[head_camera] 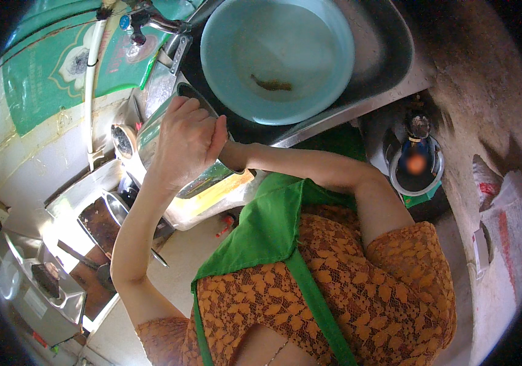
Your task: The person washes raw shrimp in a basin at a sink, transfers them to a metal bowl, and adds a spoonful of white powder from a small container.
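A shiny steel pot [149,139] lies tilted on its side at the sink's left edge, its opening facing right. My left hand [187,137] grips it from above, fingers near the rim and thumb towards the opening. My right forearm reaches from the right to the pot's opening; the right hand is hidden inside or behind the pot, so its grip cannot be seen. Just right of the pot, a light blue plastic basin [210,68] holds cloudy water with a small brown thing [271,84] in it.
The basin rests in a steel sink [384,41]. A metal tap [162,23] and a white pipe [90,91] are at upper left. A gas stove [50,283] stands lower left. At right are a round container [396,176] and white woven sacks [508,228] by the wall.
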